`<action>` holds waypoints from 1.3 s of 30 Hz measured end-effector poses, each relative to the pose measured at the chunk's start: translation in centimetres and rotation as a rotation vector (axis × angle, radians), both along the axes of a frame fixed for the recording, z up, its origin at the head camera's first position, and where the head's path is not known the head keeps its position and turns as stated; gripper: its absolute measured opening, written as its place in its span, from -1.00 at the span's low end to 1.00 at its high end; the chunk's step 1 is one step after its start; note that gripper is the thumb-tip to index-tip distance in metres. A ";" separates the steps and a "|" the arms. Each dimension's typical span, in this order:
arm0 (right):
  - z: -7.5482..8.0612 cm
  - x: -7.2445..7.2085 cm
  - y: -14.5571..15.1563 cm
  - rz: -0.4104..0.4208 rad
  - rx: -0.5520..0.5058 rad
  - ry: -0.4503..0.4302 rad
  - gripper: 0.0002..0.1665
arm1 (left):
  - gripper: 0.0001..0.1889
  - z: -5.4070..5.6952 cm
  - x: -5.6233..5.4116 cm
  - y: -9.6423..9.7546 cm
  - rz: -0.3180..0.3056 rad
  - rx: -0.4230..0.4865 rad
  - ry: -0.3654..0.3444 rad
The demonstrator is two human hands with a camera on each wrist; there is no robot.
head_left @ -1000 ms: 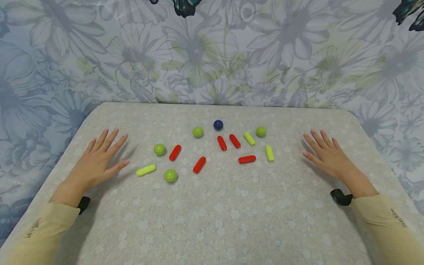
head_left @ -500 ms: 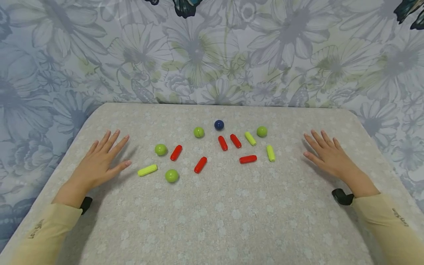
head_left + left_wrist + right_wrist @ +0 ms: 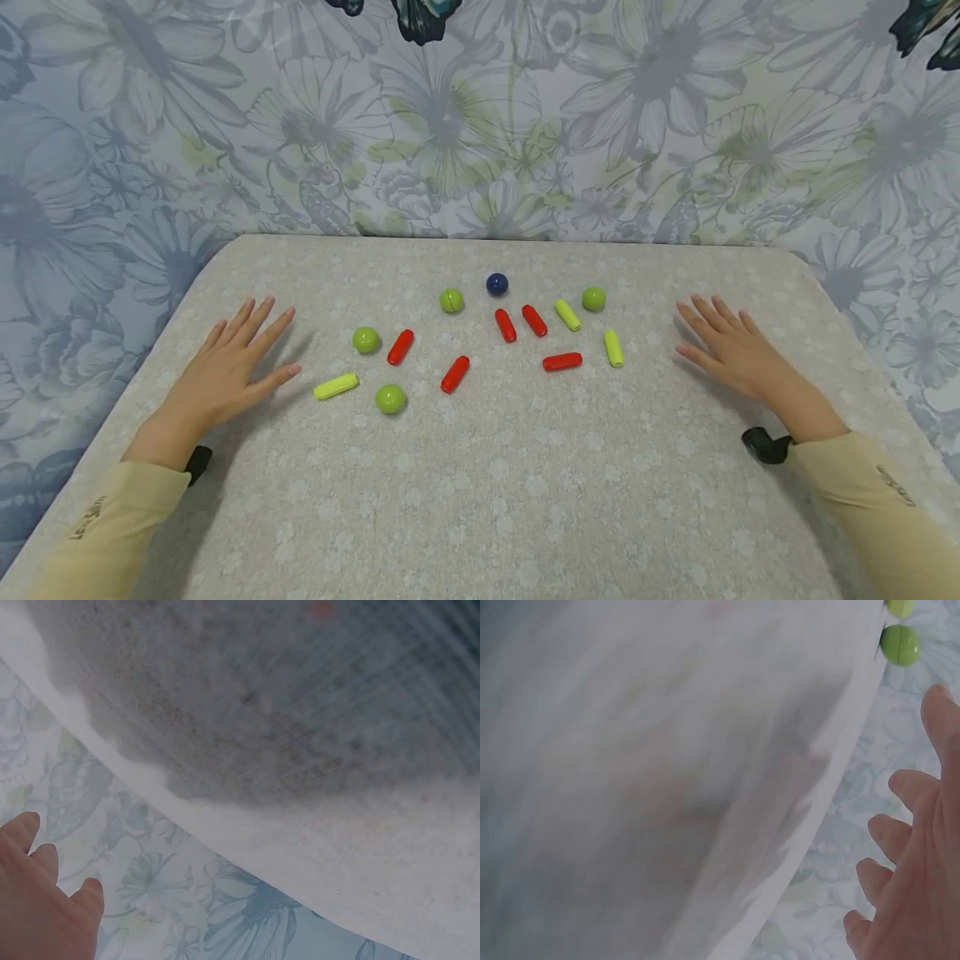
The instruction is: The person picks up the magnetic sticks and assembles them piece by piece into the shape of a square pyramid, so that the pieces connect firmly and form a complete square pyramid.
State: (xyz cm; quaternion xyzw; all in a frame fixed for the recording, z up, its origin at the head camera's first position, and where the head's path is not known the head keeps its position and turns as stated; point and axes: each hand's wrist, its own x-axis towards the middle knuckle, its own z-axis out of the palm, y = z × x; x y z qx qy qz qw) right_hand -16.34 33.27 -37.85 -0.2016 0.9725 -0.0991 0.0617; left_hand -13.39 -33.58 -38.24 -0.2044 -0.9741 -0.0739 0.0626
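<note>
My left hand [image 3: 221, 372] is over the table's left side, fingers spread and holding nothing. Nearest to its thumb lies a yellow-green stick [image 3: 336, 386], with a green ball [image 3: 366, 340] and another green ball [image 3: 390, 399] just beyond. On the right side my right hand [image 3: 742, 358] also has its fingers spread and holds nothing. The closest piece to it is a yellow-green stick [image 3: 613, 347]. Between the hands are several red sticks, among them one red stick [image 3: 455, 375] near the middle. In the right wrist view a green ball [image 3: 900, 645] shows past the thumb.
A dark blue ball [image 3: 497, 284] sits at the back middle, with a green ball [image 3: 452, 301] to its left and a green ball [image 3: 593, 299] to its right. The table [image 3: 480, 508] has a pale patterned cover. Behind it hangs a flowered cloth [image 3: 480, 125].
My right hand has shifted slightly to the left. The left hand and the pieces keep their places, apart from a slight drift of the whole head view.
</note>
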 end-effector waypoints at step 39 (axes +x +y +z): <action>-1.5 -7.1 -9.9 0.145 -0.351 -0.077 -0.46 | -0.35 0.8 4.2 18.0 -0.244 0.819 -0.343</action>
